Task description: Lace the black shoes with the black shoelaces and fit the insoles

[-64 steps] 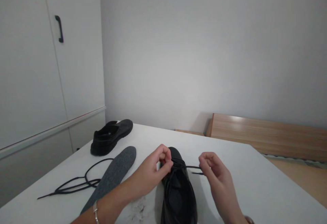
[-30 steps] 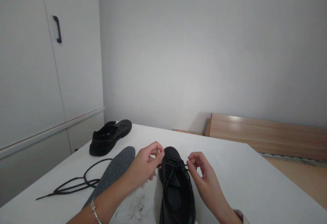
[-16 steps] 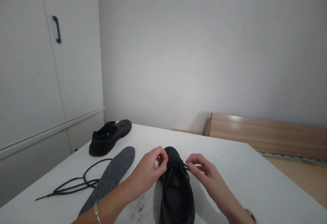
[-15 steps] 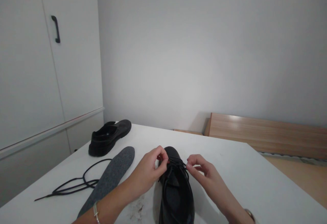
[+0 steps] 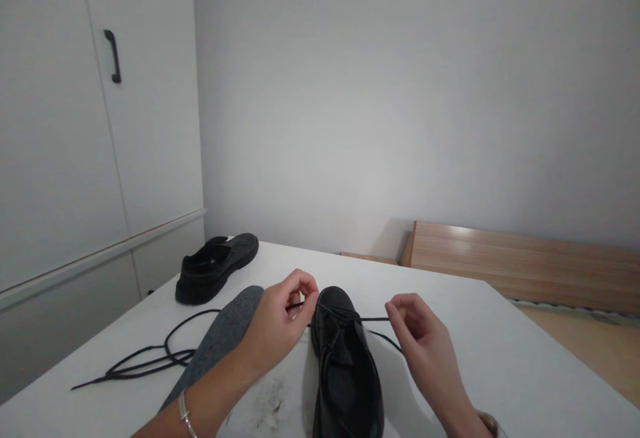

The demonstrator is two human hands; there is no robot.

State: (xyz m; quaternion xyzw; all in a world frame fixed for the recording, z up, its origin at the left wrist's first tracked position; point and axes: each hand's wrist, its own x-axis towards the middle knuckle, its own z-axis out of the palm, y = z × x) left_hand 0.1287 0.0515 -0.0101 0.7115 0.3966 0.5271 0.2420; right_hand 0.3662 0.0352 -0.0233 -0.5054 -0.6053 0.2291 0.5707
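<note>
A black shoe [image 5: 376, 391] stands upright in front of me, its toe pointing away. My left hand [image 5: 283, 315], left of the toe, pinches one part of the black shoelace [image 5: 374, 319]. On the other side my right hand [image 5: 425, 331] is closed with thumb and fingers on another part of that lace, which runs taut from the shoe's throat. Below it a second strand slants down toward my right hand. Whether that strand is loose or held is hidden. Both hands are a little apart from the shoe's sides.
A grey felt insole [image 5: 220, 338] lies partly under my left forearm. Left of it is a loose black lace [image 5: 135, 375]. Another black shoe [image 5: 217, 268] rests at the white table's [image 5: 450, 298] far left edge. Dark smudges mark the tabletop near the shoe.
My hands have moved apart, left hand leftward and right hand rightward. The lace loops at the shoe's throat have given way to strands drawn out sideways.
</note>
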